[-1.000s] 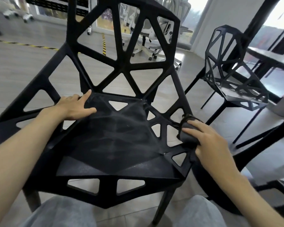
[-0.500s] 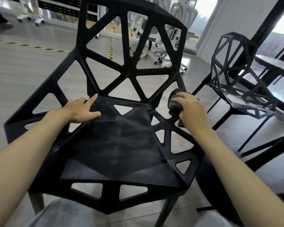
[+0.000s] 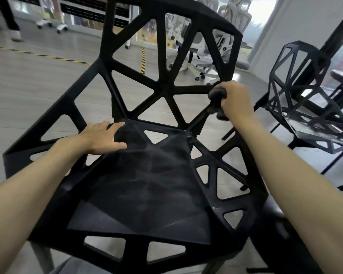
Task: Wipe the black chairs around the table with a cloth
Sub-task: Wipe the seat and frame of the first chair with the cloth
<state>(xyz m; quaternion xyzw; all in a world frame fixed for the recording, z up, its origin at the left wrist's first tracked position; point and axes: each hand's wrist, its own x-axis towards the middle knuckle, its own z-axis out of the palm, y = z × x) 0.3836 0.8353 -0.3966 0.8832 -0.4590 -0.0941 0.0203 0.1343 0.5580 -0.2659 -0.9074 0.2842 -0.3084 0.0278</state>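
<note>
The left hand [image 3: 101, 138] lay flat, fingers spread, on the rear left of the near black chair [image 3: 147, 194] seat. The right hand [image 3: 235, 99] kept its grip curled round a dark cloth [image 3: 217, 93], pressed to the backrest's right strut. A second black chair [image 3: 305, 99] stood at right.

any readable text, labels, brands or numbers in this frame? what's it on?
None readable.
Near black chair: no label or brand visible.
Dark cloth in the right hand: no print visible.
Poster behind the backrest: too blurred to read.
Floor tape: stripes only.
</note>
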